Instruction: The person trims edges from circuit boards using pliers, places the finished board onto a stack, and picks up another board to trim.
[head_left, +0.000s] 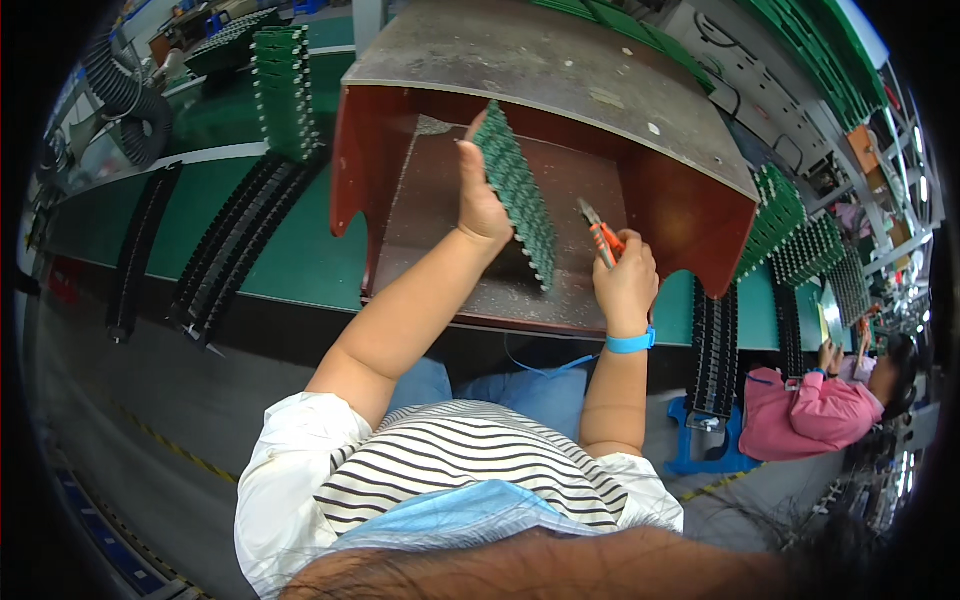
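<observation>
My left hand [483, 200] grips a green circuit board panel [520, 195] by its left edge and holds it tilted on edge, its face covered in rows of small parts. In my right hand [627, 280] is a pair of cutting pliers [600, 232] with orange and grey handles. The pliers' metal tip points up and left, apart from the panel. Whether the jaws are spread is too small to tell. Both hands are at the front opening of a red-brown wooden box [390, 215], whose floor is sprinkled with small light scraps. A blue band circles my right wrist.
Black slotted racks [235, 240] lie on the green bench [285, 262] at left, with upright green panels [285, 95] behind. Another black rack [715, 345] sits at right, above a blue stand [700, 440]. A co-worker in a pink top [800, 415] sits at far right.
</observation>
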